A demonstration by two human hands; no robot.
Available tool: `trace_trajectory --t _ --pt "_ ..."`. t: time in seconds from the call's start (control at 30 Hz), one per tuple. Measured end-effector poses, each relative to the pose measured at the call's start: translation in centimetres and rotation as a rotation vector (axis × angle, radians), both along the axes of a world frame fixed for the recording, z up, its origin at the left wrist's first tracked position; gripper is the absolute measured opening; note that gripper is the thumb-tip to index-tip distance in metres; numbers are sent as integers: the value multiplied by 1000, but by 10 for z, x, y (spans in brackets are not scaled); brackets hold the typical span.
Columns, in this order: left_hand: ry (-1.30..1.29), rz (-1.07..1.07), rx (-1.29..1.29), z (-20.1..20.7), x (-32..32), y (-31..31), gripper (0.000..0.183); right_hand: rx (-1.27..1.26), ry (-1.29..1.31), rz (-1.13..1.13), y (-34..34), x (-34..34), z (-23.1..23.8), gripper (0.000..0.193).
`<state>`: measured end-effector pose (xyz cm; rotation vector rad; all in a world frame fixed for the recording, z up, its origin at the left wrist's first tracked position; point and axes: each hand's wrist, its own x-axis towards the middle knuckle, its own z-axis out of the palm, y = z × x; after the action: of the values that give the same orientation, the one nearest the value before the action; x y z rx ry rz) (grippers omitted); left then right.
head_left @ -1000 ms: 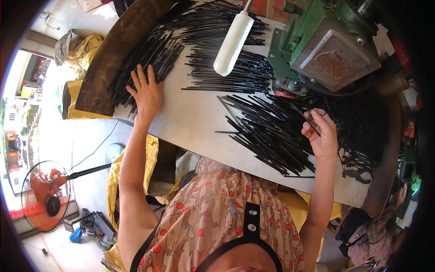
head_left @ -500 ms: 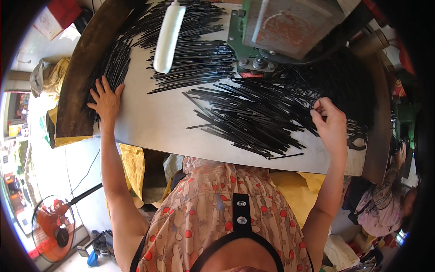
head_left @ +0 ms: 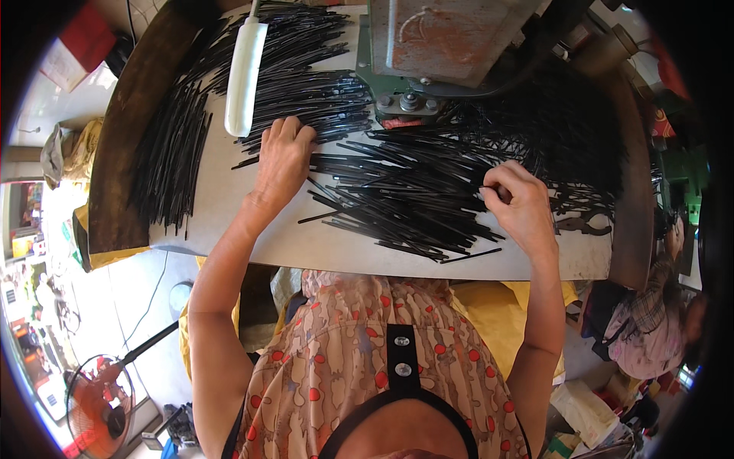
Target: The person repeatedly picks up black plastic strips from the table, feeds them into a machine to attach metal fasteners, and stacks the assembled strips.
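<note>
Black sticks (head_left: pixel 397 195) lying mostly left-right, left hand (head_left: pixel 283 157) flat, right hand (head_left: pixel 520 203) pinching some

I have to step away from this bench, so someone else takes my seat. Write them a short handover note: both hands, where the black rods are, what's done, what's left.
Left hand: open, palm down, flat on the black rods near the white handle.
Right hand: fingers pinched on a few rods at the right of the loose pile.
Rods: a tangled heap mid-table and under the green machine; a straight, aligned bundle at the left edge.
Done: that left bundle looks sorted.
Left: the large middle and right heaps remain jumbled.
</note>
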<state>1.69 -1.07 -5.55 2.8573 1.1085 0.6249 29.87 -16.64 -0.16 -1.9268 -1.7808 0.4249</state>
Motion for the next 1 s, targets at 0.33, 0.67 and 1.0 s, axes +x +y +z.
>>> trace_trajectory --t 0.33,0.67,1.0 --pt "-174 -63 -84 17 5 5 13 218 331 -243 8 20 -31 9" --pt "-236 -40 -175 31 68 0 24 -24 765 -118 63 -3 -37 25" --pt "-339 -76 -358 29 84 -3 22 -198 1294 -73 84 -28 -33 25"
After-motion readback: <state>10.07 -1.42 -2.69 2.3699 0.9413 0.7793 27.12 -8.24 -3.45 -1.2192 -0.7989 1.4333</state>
